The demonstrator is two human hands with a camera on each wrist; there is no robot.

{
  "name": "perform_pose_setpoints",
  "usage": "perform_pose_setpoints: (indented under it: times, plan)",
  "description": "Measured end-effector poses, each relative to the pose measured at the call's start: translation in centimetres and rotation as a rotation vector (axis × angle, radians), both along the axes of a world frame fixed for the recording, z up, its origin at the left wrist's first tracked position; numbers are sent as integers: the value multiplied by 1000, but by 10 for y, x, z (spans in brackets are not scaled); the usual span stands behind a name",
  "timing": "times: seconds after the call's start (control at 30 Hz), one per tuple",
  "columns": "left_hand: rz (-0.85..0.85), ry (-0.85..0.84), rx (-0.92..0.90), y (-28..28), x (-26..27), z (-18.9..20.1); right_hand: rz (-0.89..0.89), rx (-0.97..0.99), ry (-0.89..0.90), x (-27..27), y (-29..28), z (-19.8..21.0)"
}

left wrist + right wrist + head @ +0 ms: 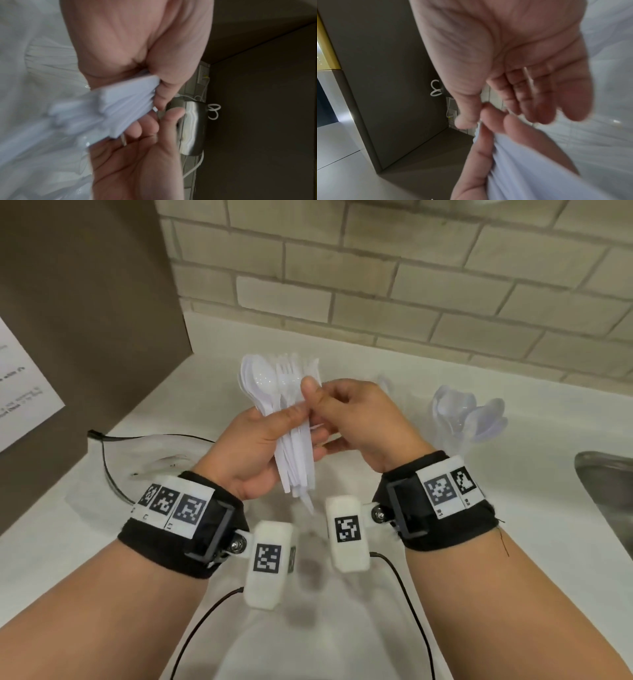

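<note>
A bundle of white plastic spoons and forks (295, 460) is gripped round its handles by my left hand (263, 440), heads pointing away from me. My right hand (325, 405) meets it from the right, thumb and fingers pinching a piece near the fork necks; which piece I cannot tell. In the left wrist view the handle ends (125, 102) fan out below my left palm (137, 54), with my right hand (137, 159) underneath. In the right wrist view my right hand (522, 65) curls over the bundle (530, 165), and my left hand's fingers (481, 155) wrap it.
Loose clear plastic spoons (469, 414) lie on the white counter (376, 594) to the right. A clear plastic bag (150, 470) lies at the left by a brown panel (85, 320). A steel sink rim (606, 494) is at the far right; a tiled wall (411, 268) stands behind.
</note>
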State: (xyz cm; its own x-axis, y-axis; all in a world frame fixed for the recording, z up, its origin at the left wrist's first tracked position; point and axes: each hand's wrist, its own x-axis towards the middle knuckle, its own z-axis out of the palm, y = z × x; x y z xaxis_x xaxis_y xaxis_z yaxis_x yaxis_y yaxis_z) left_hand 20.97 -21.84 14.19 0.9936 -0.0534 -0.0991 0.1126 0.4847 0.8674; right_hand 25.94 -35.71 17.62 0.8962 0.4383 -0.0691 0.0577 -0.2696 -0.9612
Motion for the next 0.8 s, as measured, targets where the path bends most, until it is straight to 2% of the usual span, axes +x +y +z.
perform_pose_setpoints:
  times: [0.13,0.23,0.33,0.6,0.67,0.8]
  plan:
    - [166,5,-163,4,6,-5,180,-130,152,-1,-11,-9]
    - [235,-17,-225,10,8,-7,320,-66,230,-6,-9,-17]
    - [231,-54,-220,13,7,-9,344,-22,181,-7,-4,-22]
    - [267,-98,-360,12,5,-10,368,-166,92,-2,-4,-19]
    - [288,-83,-343,9,5,-10,371,-202,74,-3,-4,-17]
    - [371,-41,-149,4,9,-8,370,-203,69,-6,-7,-12]
